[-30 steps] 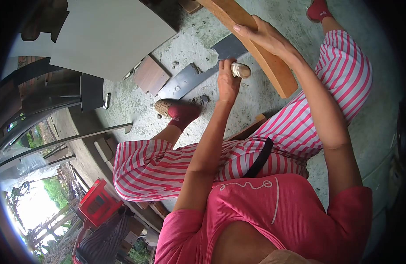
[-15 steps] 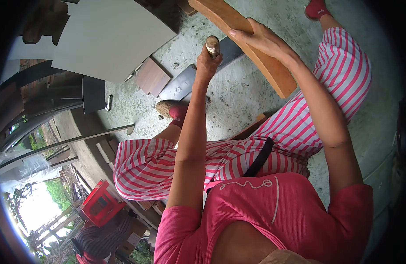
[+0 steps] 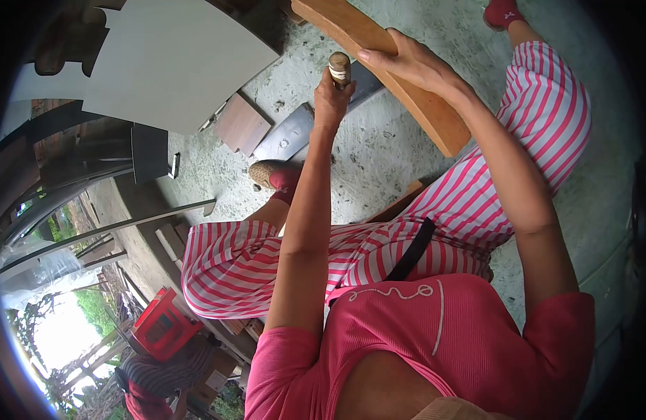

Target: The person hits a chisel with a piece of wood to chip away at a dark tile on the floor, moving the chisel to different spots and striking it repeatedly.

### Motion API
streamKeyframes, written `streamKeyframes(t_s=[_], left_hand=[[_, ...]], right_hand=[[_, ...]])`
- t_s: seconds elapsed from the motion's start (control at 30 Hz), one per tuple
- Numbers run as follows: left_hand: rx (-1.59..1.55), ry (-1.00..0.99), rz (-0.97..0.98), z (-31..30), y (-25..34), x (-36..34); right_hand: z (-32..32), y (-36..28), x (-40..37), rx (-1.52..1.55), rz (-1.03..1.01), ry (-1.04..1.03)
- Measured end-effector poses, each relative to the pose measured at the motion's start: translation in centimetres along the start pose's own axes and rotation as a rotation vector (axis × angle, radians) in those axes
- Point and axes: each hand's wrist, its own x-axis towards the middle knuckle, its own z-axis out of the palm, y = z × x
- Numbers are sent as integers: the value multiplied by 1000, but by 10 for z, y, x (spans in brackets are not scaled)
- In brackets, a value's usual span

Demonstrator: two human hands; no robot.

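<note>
My left hand [image 3: 331, 105] is closed round a wooden handle [image 3: 340, 68] wound with pale cord, its butt end pointing up at me. Whatever the handle is fixed to is hidden beneath the hand. My right hand [image 3: 417, 63] grips the upper part of a thick, orange-brown wooden board [image 3: 431, 115], thumb on its upper face and fingers along the right edge. This board slants from top centre down to my leg in striped trousers [image 3: 547, 119]. Below my left hand, a dark grey strip [image 3: 286, 133] lies across the floor, partly covered.
Left of my hands are a brown wood-grain panel [image 3: 242, 124] and a large pale sheet [image 3: 176, 63]. My shoe [image 3: 265, 172] stands on the stained concrete floor [image 3: 379, 154]. At lower left, a person in dark stripes [image 3: 162, 367] is near a red plastic chair [image 3: 162, 325].
The board's upper end and my right hand have shifted slightly left. My left hand with the handle has risen slightly. The person at lower left has changed posture, showing more of a red garment.
</note>
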Motion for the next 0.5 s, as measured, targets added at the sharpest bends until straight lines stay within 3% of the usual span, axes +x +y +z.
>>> streamKeyframes(t_s=[0.27, 0.37, 0.43, 0.5], left_hand=[[10, 75, 12, 6, 0, -1], [19, 106, 20, 8, -2, -1], [21, 126, 28, 9, -1, -3], [44, 151, 5, 9, 1, -3]], right_hand=[[0, -4, 0, -26, -33, 30], [-16, -37, -11, 0, -44, 20], [-20, -51, -14, -32, -49, 146], [-9, -42, -14, -18, -72, 141]])
